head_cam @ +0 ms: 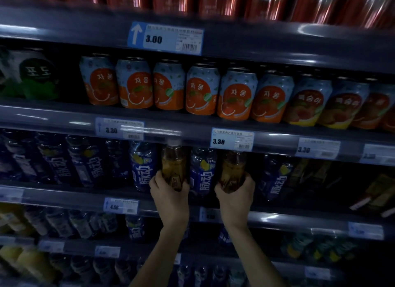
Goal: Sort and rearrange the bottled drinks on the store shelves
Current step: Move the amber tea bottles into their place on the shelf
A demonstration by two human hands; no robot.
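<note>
My left hand (pixel 168 196) grips the lower part of an amber tea bottle (pixel 173 164) with a pale cap, held upright in front of the blue-bottle shelf. My right hand (pixel 236 193) grips a second amber tea bottle (pixel 232 169), whose top is hidden behind the shelf rail. Between the two stands a blue-labelled drink bottle (pixel 202 171); another blue bottle (pixel 142 165) stands just left of my left hand. More blue bottles (pixel 85 160) fill the shelf to the left.
Above, a row of orange and blue cans (pixel 201 90) sits over a shelf rail with price tags (pixel 232 139). Red cans (pixel 213 0) line the top shelf. Dark packets (pixel 374 192) lie at the right. Lower shelves hold yellow and clear bottles (pixel 64 222).
</note>
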